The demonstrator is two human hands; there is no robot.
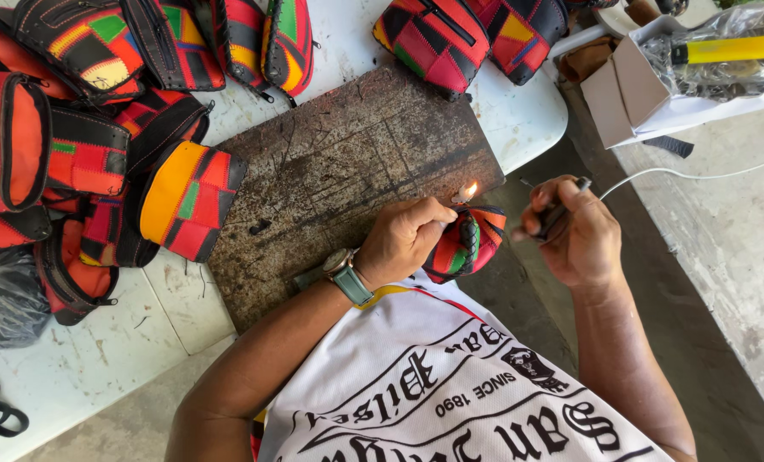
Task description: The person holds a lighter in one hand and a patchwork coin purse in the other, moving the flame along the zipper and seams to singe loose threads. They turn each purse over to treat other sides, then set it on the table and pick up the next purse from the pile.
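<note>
Between the two hands, just off the front edge of the worn board [348, 171], sits a small patchwork pouch [467, 244] in red, green, orange and black, w/ a small flame [470, 190] burning at its top edge. Left hand [403, 239] is closed around the pouch's left side and seems also to hold the lighter under the flame; the lighter itself I cannot see clearly. Right hand [574, 231] is closed on a thin dark tool [562, 210], just right of the pouch and apart from it. So the pouch lies to the left of that tool, its long axis approx. upright toward the flame; the left hand is the nearer one. Further out on the white counter [519, 120]: many similar pouches [91, 128] piled at left, two more at top, and a cardboard box [630, 85] w/ a yellow lighter [724, 49] inside.
</note>
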